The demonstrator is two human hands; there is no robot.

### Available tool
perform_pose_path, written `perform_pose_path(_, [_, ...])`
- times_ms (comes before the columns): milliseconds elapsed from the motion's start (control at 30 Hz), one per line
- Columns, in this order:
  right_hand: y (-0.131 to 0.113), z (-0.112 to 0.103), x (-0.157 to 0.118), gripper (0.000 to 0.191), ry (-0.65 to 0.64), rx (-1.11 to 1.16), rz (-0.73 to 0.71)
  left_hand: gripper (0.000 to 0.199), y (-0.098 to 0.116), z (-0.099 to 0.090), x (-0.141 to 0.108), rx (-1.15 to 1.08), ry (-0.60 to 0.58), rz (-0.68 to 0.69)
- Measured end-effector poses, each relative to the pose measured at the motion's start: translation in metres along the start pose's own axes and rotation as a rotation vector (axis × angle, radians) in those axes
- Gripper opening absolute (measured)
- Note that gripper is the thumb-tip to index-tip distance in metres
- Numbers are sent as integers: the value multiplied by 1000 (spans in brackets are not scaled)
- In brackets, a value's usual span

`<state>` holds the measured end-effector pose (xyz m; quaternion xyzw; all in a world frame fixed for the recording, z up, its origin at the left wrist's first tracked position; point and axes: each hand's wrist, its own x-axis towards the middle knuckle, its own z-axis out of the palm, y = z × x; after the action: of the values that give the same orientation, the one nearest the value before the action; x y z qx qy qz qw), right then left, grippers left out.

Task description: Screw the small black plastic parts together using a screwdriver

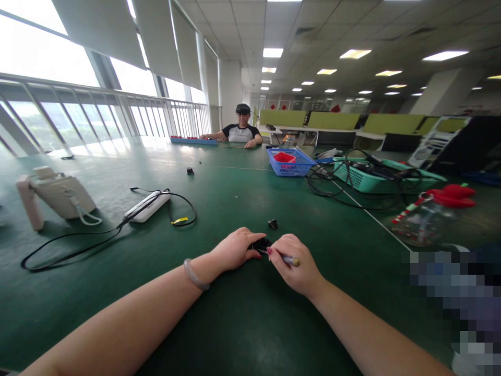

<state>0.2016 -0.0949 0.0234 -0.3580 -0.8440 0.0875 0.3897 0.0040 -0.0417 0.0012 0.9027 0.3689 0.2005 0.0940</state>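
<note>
part point(262, 244) within left-hand grip point(235, 248)

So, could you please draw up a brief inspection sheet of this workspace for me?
Surface: green tabletop, glossy.
Job's things: black part, slim tool at it, small black piece just beyond.
Clutter: white device, blue basket, green basket, red-topped jar.
Hands: left hand holds the black part; right hand grips the slim tool.
Cables: black cable over the white device; dark cables tangled about the green basket.
Surroundings: seated person across the tabletop; railing at left.
</note>
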Motion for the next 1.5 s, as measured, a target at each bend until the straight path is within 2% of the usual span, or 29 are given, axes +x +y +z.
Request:
perform_pose_path(100, [-1, 3, 1, 29, -50, -11, 21, 50, 2, -2, 0, -16, -6, 7])
perform_pose_path(233, [-3, 1, 2, 25, -53, -22, 36, 48, 5, -4, -1, -15, -5, -17])
perform_pose_path(367, [-6, -6, 1, 18, -70, -36, -65, 51, 6, -4, -3, -18, 14, -41])
perform_pose_path(500, [-10, -11, -1, 17, 49, -28, -136, 50, 6, -4, -3, -43, 25, -57])
perform_pose_path(633, [-6, -12, -2, 20, 157, -77, -16, 50, 6, -5, -3, -49, 19, -55])
perform_pose_path(800, [4, -8, 0, 27, 146, -74, 121, 49, 6, -5, -4, -43, 21, -39])
perform_pose_path(967, [6, -6, 0, 26, 138, -47, 160, 47, 5, -5, -3, -44, 35, -35])
perform_pose_path(1133, [8, -7, 0, 25, 83, -16, 185, 40, 8, -8, -3, -49, 96, -29])
perform_pose_path(1233, [10, -10, -2, 26, 124, 65, 200, 39, 11, -11, -4, -53, 157, -34])
perform_pose_path(1400, [16, -13, -3, 25, 288, 257, 314, 40, 9, -9, -3, 10, 263, -159])
perform_pose_path(1500, [26, -10, -1, 22, 327, 291, 422, 40, 5, -6, -4, 112, 243, -245])
